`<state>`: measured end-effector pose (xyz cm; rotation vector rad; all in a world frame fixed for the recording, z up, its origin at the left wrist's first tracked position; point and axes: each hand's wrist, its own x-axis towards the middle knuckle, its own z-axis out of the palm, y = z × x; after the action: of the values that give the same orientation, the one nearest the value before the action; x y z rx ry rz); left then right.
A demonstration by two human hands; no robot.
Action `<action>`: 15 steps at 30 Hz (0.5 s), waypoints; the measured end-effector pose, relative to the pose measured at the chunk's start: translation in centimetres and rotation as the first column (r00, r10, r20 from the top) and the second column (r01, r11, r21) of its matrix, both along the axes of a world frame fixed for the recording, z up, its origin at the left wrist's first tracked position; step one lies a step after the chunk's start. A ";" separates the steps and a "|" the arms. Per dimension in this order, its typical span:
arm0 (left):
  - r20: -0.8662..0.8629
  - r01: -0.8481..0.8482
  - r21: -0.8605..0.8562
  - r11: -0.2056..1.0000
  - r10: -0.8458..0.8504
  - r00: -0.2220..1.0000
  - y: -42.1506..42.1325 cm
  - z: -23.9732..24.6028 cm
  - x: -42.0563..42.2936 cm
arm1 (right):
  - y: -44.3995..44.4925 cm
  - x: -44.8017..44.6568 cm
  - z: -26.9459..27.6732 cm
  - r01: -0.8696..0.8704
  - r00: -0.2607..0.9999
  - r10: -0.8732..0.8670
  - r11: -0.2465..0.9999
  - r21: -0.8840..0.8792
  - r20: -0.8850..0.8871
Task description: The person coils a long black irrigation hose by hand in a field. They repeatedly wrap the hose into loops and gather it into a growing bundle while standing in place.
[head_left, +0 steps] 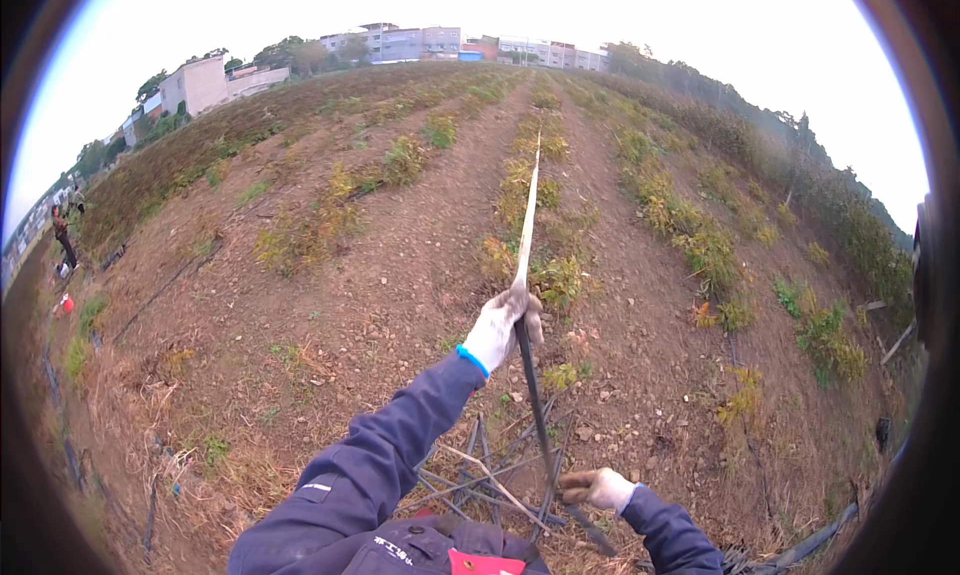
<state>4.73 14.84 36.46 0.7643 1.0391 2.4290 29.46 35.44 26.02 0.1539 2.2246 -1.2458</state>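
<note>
My left hand (504,326), in a soiled white work glove with a blue cuff, is stretched out ahead and closed around a long flat strip, apparently drip-irrigation tape (529,215). From that fist the strip runs away along a plant row, looking pale in the light. Its dark lower length (534,395) hangs towards me and bends near my right hand (600,489). That hand wears a similar glove, and its curled fingers are beside the strip; whether they grip it is unclear. Below lies a tangle of dark strips (480,492) on the soil.
Yellowing plants (697,245) grow in rows between bare soil furrows (420,267). A black hose (806,549) lies at lower right, with dry grass (142,402) at left. A person (64,236) stands far left, near a red object (67,303). Buildings (420,43) line the far end.
</note>
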 end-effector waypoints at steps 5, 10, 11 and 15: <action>-0.346 -0.085 -0.273 0.958 -0.015 0.938 -1.7 -2.8 8.1 | 0.2 -8.6 1.3 0.234 0.966 -0.253 0.773 -0.590 0.051; -0.734 -0.311 -0.422 0.851 -0.119 0.668 -1.8 -7.5 13.3 | -3.9 -19.2 6.8 0.432 0.865 -0.456 0.465 -0.773 0.209; -0.927 -0.597 -0.368 0.713 -0.232 0.294 -1.9 -8.2 13.4 | -4.7 -20.5 7.5 0.438 0.855 -0.464 0.407 -0.801 0.231; -0.872 -0.633 -0.487 0.602 -0.372 0.317 -3.9 -10.5 13.1 | -7.6 -22.8 9.3 0.468 0.857 -0.492 0.615 -0.634 0.155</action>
<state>17.84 10.95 25.95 1.8303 2.4877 0.9467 6.64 27.87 35.32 0.4786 1.6632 -2.2742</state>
